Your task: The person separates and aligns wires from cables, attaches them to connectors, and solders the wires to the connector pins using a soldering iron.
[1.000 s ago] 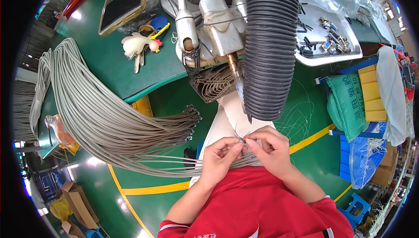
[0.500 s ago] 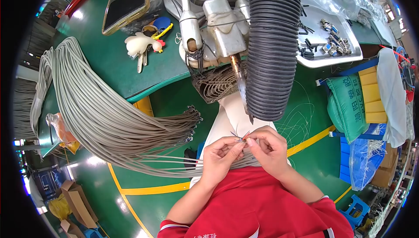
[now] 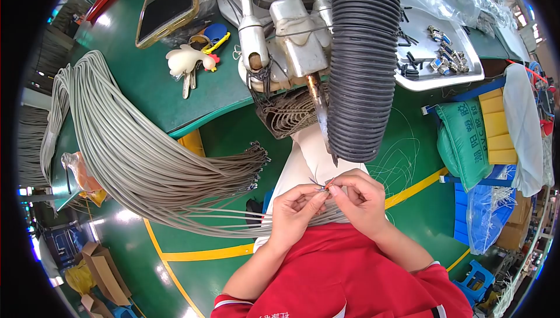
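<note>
My left hand (image 3: 296, 212) pinches the stripped end of a grey cable (image 3: 256, 217) between thumb and forefinger, above my lap. Thin coloured wires (image 3: 321, 186), some dark and one reddish, fan out from that end. Closed right beside it, my right hand (image 3: 360, 200) grips the wires between thumb and fingertips. The fingertips of both hands nearly meet and partly hide the wires. Several more grey cables run under my hands across my lap. Just above the hands hangs the pointed tip of a soldering iron (image 3: 324, 121), with a black ribbed hose (image 3: 363, 67) beside it.
A large bundle of grey cables (image 3: 140, 137) drapes off the green table (image 3: 131, 73) at the left. Keys with a chicken-shaped charm (image 3: 189, 61) and a phone (image 3: 169, 3) lie there. A white tray (image 3: 434, 83) holds metal connectors (image 3: 449, 55). A green sack (image 3: 461, 140) stands at the right.
My hands stay almost in place, fingertips together. The coloured wires have shifted slightly, with the reddish one now sitting closer to the right fingertips.
</note>
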The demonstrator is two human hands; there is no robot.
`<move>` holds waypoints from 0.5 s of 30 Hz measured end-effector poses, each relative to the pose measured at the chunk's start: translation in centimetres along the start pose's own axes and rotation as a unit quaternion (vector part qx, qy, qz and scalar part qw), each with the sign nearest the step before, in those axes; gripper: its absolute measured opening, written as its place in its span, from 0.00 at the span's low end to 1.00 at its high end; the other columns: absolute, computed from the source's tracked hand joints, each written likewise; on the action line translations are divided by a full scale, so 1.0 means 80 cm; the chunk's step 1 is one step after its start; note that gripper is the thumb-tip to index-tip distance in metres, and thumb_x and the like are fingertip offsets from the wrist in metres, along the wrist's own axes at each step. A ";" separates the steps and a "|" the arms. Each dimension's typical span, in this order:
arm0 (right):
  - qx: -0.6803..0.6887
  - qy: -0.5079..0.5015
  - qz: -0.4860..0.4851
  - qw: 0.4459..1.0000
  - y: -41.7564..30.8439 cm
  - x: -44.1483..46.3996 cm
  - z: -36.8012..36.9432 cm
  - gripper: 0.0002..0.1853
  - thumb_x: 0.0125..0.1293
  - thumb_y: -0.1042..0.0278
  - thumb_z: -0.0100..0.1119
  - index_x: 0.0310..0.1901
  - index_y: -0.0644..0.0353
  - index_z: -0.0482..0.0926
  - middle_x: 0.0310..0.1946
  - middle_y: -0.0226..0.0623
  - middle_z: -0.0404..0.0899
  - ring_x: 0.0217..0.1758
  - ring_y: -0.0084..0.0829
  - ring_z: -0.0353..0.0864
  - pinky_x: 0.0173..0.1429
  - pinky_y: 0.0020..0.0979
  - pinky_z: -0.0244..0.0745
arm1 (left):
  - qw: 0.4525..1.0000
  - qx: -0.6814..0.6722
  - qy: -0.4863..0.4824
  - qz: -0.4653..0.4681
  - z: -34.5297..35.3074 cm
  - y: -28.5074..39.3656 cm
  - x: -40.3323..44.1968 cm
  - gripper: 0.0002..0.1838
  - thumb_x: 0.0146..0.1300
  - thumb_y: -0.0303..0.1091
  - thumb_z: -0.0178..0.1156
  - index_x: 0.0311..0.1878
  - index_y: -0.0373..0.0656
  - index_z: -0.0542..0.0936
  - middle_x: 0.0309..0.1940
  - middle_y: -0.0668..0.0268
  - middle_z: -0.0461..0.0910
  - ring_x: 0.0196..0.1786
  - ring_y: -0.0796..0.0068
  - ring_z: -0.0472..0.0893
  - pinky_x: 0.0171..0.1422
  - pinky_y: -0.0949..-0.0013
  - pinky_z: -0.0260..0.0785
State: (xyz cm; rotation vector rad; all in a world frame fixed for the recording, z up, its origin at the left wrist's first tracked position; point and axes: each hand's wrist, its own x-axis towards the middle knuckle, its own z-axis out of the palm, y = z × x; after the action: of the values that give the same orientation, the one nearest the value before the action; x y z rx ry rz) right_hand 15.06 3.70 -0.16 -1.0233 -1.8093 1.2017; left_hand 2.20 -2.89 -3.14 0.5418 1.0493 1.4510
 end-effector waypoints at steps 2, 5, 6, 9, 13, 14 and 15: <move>-0.002 0.000 0.001 1.000 0.000 0.000 0.000 0.05 0.52 0.79 0.58 0.33 0.64 0.78 0.28 0.29 0.75 0.12 0.10 0.52 0.18 0.16 0.50 | 1.000 0.005 0.004 -0.002 0.000 0.000 0.000 0.06 0.56 0.21 0.56 0.38 0.36 0.75 0.31 0.62 0.79 0.28 0.80 0.76 0.32 0.80 0.69; 0.014 0.001 0.008 1.000 0.000 0.000 0.001 0.05 0.52 0.79 0.58 0.32 0.65 0.78 0.27 0.30 0.75 0.12 0.10 0.52 0.18 0.16 0.50 | 1.000 -0.004 0.007 -0.002 0.002 0.001 -0.001 0.06 0.56 0.21 0.57 0.38 0.36 0.75 0.31 0.62 0.79 0.28 0.80 0.77 0.32 0.80 0.70; 0.014 0.001 0.008 1.000 0.001 0.000 0.001 0.05 0.52 0.79 0.58 0.32 0.65 0.78 0.27 0.30 0.75 0.12 0.10 0.52 0.18 0.16 0.50 | 1.000 -0.008 0.008 -0.001 0.002 0.001 -0.001 0.06 0.56 0.21 0.57 0.38 0.36 0.75 0.31 0.62 0.79 0.29 0.80 0.77 0.32 0.80 0.70; 0.042 0.003 0.047 0.998 0.002 -0.002 0.003 0.05 0.51 0.79 0.58 0.32 0.65 0.77 0.26 0.31 0.75 0.12 0.10 0.54 0.18 0.16 0.51 | 1.000 0.003 0.022 0.007 0.001 -0.002 -0.003 0.06 0.56 0.21 0.57 0.38 0.35 0.75 0.31 0.62 0.78 0.29 0.80 0.77 0.32 0.80 0.70; -0.047 0.017 -0.065 0.997 -0.007 0.000 0.005 0.05 0.51 0.80 0.59 0.31 0.65 0.76 0.27 0.32 0.75 0.14 0.12 0.59 0.18 0.18 0.55 | 0.994 0.081 0.040 0.057 0.000 -0.007 -0.003 0.06 0.56 0.20 0.56 0.38 0.34 0.75 0.31 0.63 0.78 0.30 0.80 0.77 0.32 0.80 0.70; -0.048 0.018 -0.065 0.997 -0.007 0.001 0.004 0.05 0.51 0.80 0.59 0.31 0.65 0.76 0.27 0.32 0.75 0.14 0.12 0.59 0.18 0.18 0.55 | 0.989 0.118 0.046 0.080 0.000 -0.008 -0.003 0.06 0.56 0.20 0.56 0.38 0.34 0.75 0.31 0.63 0.78 0.30 0.80 0.77 0.32 0.81 0.70; -0.050 0.016 -0.070 0.996 -0.007 0.003 0.004 0.05 0.51 0.80 0.58 0.31 0.65 0.76 0.27 0.33 0.75 0.15 0.13 0.60 0.19 0.18 0.56 | 0.989 0.118 0.045 0.080 0.000 -0.008 -0.003 0.06 0.56 0.20 0.56 0.38 0.34 0.75 0.31 0.63 0.78 0.30 0.80 0.77 0.32 0.81 0.70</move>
State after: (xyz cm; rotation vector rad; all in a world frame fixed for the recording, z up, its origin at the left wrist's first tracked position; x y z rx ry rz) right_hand 14.57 3.66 0.29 -0.9478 -1.8984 1.0138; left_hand 2.58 -3.19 -3.62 0.7496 1.2834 1.5122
